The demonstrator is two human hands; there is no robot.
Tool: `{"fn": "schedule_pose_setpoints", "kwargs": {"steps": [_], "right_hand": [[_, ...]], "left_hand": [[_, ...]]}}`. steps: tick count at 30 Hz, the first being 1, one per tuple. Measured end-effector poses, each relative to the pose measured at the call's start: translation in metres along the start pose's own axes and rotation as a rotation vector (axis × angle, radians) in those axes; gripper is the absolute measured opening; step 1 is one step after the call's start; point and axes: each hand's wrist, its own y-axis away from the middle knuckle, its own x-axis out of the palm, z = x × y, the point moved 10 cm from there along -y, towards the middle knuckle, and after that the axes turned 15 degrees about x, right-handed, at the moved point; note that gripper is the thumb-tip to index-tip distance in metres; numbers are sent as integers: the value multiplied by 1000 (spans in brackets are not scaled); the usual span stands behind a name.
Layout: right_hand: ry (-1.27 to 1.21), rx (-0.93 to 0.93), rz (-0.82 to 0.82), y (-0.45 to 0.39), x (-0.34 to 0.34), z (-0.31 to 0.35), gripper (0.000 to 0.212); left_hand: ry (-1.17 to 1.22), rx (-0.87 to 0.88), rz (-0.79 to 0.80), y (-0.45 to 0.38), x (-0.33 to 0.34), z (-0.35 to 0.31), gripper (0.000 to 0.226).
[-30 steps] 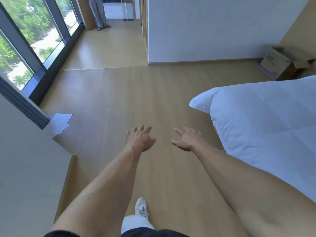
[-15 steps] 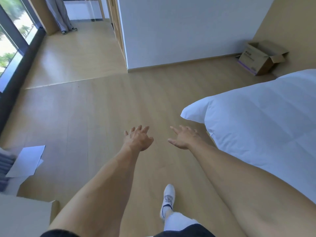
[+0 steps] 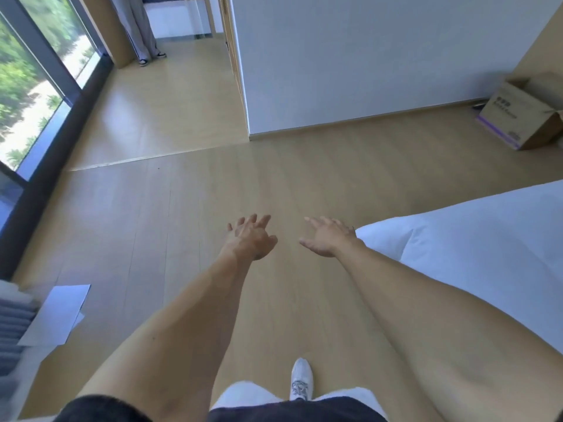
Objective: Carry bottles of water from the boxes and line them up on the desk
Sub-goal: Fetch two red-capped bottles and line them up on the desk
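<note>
an open cardboard box (image 3: 515, 117) sits on the wooden floor (image 3: 304, 184) at the far right, pushed up near the foot of the white wall (image 3: 365, 56) and the tan wall beside it; its top flaps stand up and out, a purple stripe runs along the bottom edge of its printed side, and from this angle i can't see what is inside it. no water bottle shows anywhere in the room. the person's two bare arms reach out forward over the floor, and the box lies well apart from both hands, far ahead and off to the right, nearer the right hand than the left. the left hand (image 3: 251, 239) is held with its back up, fingers spread and loosely extended, holding nothing. the right hand (image 3: 327, 239) is just beside it, also slack and spread, fingers pointing ahead and slightly left, empty too. a white duvet-covered bed (image 3: 472, 254) fills the right side, its corner close to the right wrist. one white sneaker (image 3: 301, 379) is planted on the floor below the arms. sheets of white paper (image 3: 58, 315) lie at the lower left, floor-to-ceiling windows (image 3: 36, 86) run along the left, and another person's legs (image 3: 143, 32) stand in the far passage.
</note>
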Motion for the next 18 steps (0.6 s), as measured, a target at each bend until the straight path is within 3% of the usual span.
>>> {"fn": "schedule_pose_setpoints", "kwargs": {"steps": [10, 18], "right_hand": [[-34, 82, 1, -121, -56, -21, 72], [-15, 231, 3, -243, -113, -43, 72]], "left_hand": [[-30, 96, 38, -155, -33, -19, 62], [-54, 270, 45, -308, -79, -36, 60]]}}
